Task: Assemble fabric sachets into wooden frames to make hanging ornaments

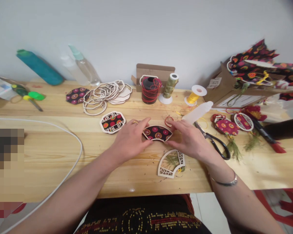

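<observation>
A fan-shaped piece covered in dark patterned fabric (pixel 158 133), edged with pale wood, lies between my two hands at the table's middle. My left hand (pixel 130 139) grips its left end between thumb and fingers. At the opposite end, my right hand (pixel 189 138) pinches it the same way. Just below is a cut-out wooden fan frame (pixel 165 171), with green tassel threads showing through its opening. Left of my left hand rests an octagonal fabric piece with a wooden lattice (pixel 112 122). Black-handled scissors (pixel 216 146) lie beside my right forearm, partly covered by it.
Toward the wall are stacked wooden frames (pixel 107 94), a red thread spool (pixel 150 92), a green spool (pixel 171 86), a yellow spool (pixel 194 96) and a white plastic bottle (pixel 197 112). A cardboard box (pixel 216 89) holds fabric. A white cable (pixel 81 146) crosses the left side.
</observation>
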A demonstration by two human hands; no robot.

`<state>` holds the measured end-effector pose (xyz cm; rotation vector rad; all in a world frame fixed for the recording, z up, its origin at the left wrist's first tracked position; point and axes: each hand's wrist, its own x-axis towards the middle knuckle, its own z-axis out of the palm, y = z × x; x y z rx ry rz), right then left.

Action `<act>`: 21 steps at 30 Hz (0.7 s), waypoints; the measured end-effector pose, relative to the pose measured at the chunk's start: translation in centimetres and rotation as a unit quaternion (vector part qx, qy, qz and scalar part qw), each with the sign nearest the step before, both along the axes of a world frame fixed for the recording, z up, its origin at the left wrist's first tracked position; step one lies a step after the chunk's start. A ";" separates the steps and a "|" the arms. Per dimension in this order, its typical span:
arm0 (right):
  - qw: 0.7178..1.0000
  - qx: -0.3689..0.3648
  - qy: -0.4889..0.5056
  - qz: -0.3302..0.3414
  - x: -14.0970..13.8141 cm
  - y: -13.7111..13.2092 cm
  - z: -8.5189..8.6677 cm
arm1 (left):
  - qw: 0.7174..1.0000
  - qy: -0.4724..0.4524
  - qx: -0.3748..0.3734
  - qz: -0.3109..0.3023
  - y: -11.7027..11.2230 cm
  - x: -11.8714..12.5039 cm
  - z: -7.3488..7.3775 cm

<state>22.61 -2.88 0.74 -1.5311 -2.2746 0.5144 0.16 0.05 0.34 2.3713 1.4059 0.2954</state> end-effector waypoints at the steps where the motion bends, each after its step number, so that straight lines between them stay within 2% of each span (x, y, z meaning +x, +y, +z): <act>1: 1.000 -0.001 -0.001 0.000 0.0 0.0 0.0 | 1.000 0.000 0.001 0.000 0.0 0.0 0.0; 15: 0.999 0.022 0.028 0.000 0.1 -0.1 0.1 | 0.999 -0.035 0.017 0.010 -0.1 0.0 -0.1; 18: 0.997 0.048 0.051 -0.020 0.4 0.0 0.2 | 0.996 -0.072 0.027 0.035 0.0 0.0 0.0; 21: 0.992 0.086 0.076 -0.042 0.9 0.1 0.1 | 0.989 -0.110 0.042 0.085 0.3 -0.3 0.2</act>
